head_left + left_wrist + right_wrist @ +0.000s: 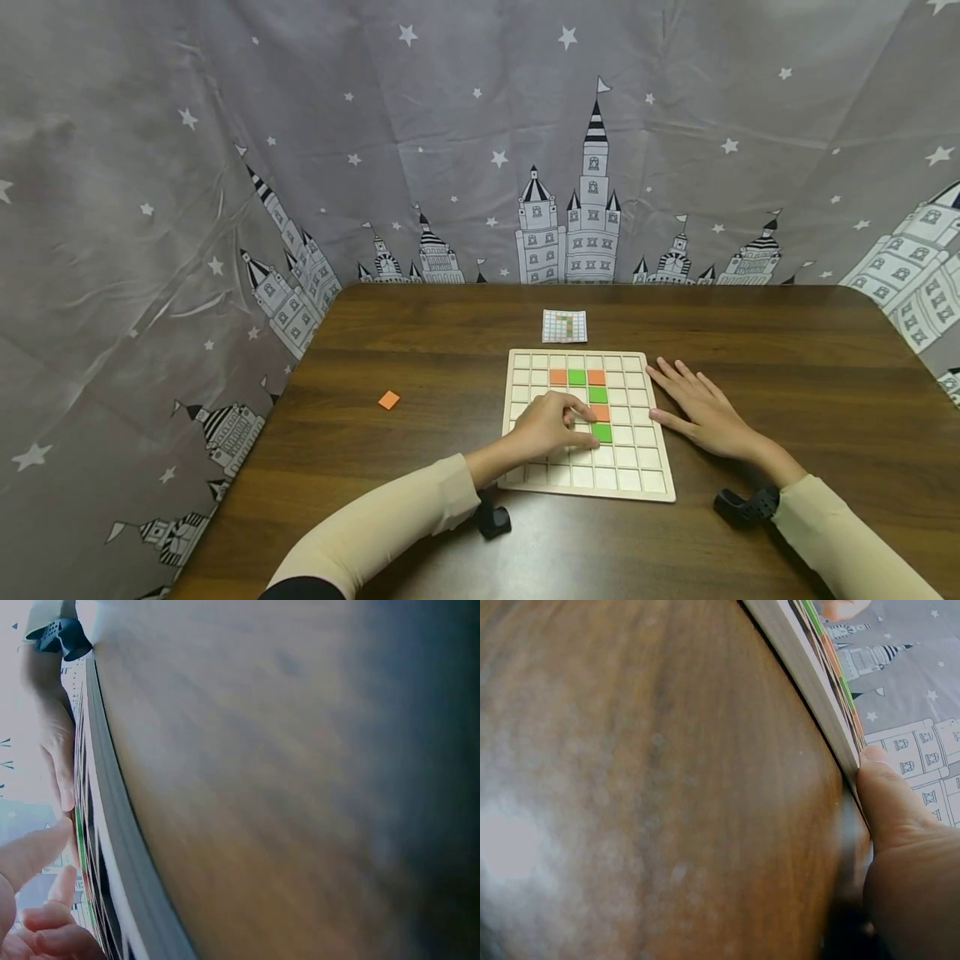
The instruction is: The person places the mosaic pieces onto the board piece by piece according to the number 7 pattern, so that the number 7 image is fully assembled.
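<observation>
A pale wooden grid board (632, 482) lies on the table. In it, orange and green square tiles form a short row, and a column runs toward me from the row's right end. My left hand (551, 425) reaches over the board. Its thumb and index finger pinch the green tile (602, 433) at the column's near end, below an orange tile (600, 412); its other fingers are curled. My right hand (705, 410) rests flat on the table, fingers spread, its thumb (889, 787) and index fingertip touching the board's right edge.
One loose orange tile (388, 400) lies on the table, well left of the board. Just behind the board is a small card (564, 326) printed with a coloured grid pattern. A grey curtain (450, 108) with castles and stars hangs beyond the brown table (420, 333).
</observation>
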A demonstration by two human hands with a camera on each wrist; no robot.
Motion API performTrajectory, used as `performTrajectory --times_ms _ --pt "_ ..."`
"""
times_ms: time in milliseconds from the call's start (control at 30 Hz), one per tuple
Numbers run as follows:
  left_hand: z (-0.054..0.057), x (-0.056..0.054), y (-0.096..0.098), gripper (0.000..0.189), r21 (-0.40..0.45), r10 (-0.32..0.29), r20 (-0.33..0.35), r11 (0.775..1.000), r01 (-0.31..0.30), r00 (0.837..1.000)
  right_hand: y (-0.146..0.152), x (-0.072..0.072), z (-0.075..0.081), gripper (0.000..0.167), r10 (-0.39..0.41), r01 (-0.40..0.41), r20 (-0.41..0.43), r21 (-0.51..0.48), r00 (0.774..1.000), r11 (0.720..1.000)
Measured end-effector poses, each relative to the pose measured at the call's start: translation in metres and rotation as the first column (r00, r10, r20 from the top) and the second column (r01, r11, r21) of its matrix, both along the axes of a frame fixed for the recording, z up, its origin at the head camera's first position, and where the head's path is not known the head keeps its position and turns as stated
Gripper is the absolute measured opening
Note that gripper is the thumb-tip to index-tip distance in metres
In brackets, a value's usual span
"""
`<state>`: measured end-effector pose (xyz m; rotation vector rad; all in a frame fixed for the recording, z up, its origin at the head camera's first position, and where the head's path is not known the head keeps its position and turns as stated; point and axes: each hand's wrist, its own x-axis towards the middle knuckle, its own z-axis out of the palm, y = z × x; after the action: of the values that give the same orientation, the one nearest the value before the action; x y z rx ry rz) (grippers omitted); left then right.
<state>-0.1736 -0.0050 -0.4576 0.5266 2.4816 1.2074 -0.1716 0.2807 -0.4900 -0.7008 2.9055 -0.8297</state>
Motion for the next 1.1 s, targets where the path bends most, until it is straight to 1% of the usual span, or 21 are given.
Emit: performTrajectory --times_ms 100,200,367,500,633,800,900,967,1100 --pt "0.000 -0.002 -0.003 0.026 0.097 -0.020 0.051 0.995 0.015 0.999 0.000 0.000 0.000 0.070 0.002 -0.002 -0.001 0.002 1.000 1.000" --pt "0.002 -0.005 -0.007 0.026 0.171 -0.044 0.072 0.985 0.031 0.996 0.000 -0.001 -0.001 0.070 0.002 -0.002 0.002 0.003 1.000 1.000" --pt "0.012 -0.012 -0.021 0.028 0.225 -0.059 0.057 0.973 0.045 0.997 0.000 -0.003 0.000 0.071 0.001 -0.001 0.004 0.005 1.000 1.000" --pt "0.022 -0.017 -0.038 0.032 0.269 -0.084 0.069 0.961 0.062 0.994 0.000 -0.003 0.000 0.071 0.003 -0.003 0.000 0.003 1.000 1.000" --pt "0.029 -0.023 -0.058 0.035 0.292 -0.097 0.062 0.953 0.074 0.993 -0.001 -0.002 0.001 0.071 0.003 -0.003 0.000 0.003 1.000 1.000" --pt "0.034 -0.031 -0.087 0.035 0.308 -0.062 0.048 0.950 0.044 0.997 -0.001 -0.001 0.001 0.071 0.001 -0.001 0.001 0.003 1.000 1.000" --pt "0.036 -0.036 -0.105 0.036 0.302 -0.038 0.040 0.953 0.024 0.998 -0.001 0.000 0.001 0.071 0.001 -0.001 0.000 0.004 1.000 1.000" --pt "0.038 -0.040 -0.117 0.038 0.289 -0.035 0.034 0.957 0.024 0.999 -0.001 0.000 0.001 0.071 0.002 -0.002 -0.001 0.001 1.000 1.000" --pt "0.041 -0.049 -0.140 0.038 0.239 -0.063 0.002 0.969 0.061 0.998 -0.001 0.000 0.001 0.071 0.002 -0.002 -0.002 0.000 1.000 1.000"
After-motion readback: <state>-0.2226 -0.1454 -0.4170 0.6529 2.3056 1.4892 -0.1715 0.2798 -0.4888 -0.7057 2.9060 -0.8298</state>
